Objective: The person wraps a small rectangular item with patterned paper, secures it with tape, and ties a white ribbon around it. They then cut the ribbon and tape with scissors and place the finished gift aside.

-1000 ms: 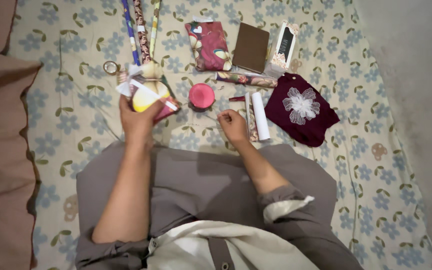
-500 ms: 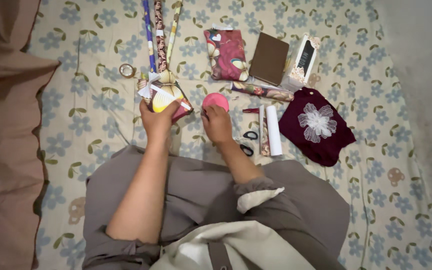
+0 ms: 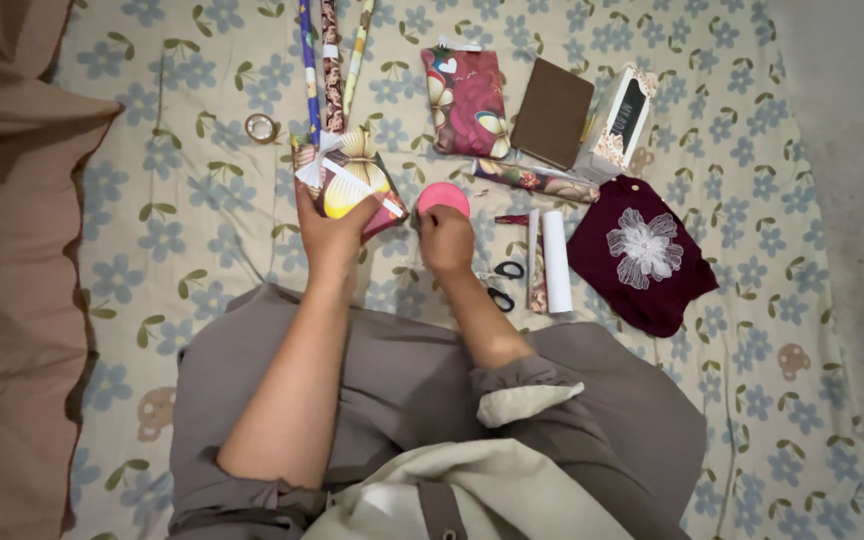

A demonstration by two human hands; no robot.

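On the flowered bed, the left hand (image 3: 330, 235) grasps a wrapped gift (image 3: 349, 183) by its lower edge, with a tape ring (image 3: 261, 127) at its 10 o'clock. At the gift's 3 o'clock sits a pink lid (image 3: 443, 198); the right hand (image 3: 447, 240) touches it, fingers curled at its rim. Scissors (image 3: 501, 283) lie at that hand's 4 o'clock.

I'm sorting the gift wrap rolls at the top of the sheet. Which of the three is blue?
The leftmost roll, a thin blue patterned tube. The middle roll is dark red-brown with a pattern, and the right one is pale yellow-green, leaning away to the right.
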